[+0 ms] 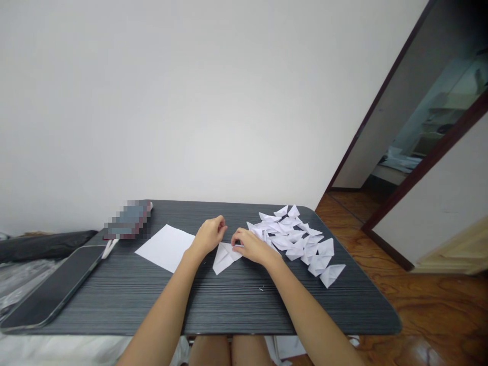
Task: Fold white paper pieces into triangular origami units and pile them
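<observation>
A half-folded white paper piece (224, 256) lies on the dark striped table (229, 305) in front of me. My right hand (250, 245) pinches its right tip with curled fingers. My left hand (209, 235) hovers just above the paper's upper left edge, fingers curled in; whether it touches the paper I cannot tell. A flat white sheet (165, 247) lies to the left of my left hand. A pile of several folded white paper boats (301, 241) sits right of my right hand.
A dark phone (53, 292) lies at the table's left front edge. A blurred-out object (127, 219) and a white pen (110, 247) sit at the back left. A black bag (41, 244) lies beyond the left edge. Wooden floor and a doorway (419, 152) are at right.
</observation>
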Tool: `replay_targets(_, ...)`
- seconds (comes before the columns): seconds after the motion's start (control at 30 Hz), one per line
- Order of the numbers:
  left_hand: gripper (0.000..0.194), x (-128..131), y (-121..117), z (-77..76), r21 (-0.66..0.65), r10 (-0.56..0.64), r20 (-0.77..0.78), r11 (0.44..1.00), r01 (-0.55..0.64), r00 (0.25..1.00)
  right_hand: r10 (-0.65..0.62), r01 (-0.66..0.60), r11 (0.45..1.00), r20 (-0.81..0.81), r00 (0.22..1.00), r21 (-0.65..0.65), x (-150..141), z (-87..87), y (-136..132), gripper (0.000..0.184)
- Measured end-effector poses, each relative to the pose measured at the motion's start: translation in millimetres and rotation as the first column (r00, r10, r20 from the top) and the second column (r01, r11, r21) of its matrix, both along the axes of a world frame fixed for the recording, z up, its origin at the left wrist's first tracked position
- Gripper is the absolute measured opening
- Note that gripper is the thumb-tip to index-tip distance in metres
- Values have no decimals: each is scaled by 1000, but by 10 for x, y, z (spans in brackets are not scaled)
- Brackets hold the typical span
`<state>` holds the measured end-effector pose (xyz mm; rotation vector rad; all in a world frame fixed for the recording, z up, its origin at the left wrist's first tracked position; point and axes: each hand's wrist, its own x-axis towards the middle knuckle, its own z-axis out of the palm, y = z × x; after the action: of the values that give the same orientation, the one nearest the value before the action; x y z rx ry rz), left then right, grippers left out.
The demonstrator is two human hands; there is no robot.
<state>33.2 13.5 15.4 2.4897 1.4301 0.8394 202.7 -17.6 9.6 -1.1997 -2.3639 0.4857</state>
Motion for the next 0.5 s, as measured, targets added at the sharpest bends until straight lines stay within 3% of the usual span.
replay_targets(0.1, 17, -72, -119, 61, -138, -199, -50, 972, 191, 979, -111, 110, 994, 44, 993, 28, -58, -39, -8, 5)
replay_targets(0.2, 15, -152, -224, 47, -182, -332, -107, 933, 310, 937, -164, 162, 986, 67, 984, 32, -71, -52, 5, 10)
replay_targets(0.5, 23, -256, -281, -24, -56, -398, -218, 917, 395, 891, 165, -162, 986, 54, 985, -48, 45, 52, -3, 35)
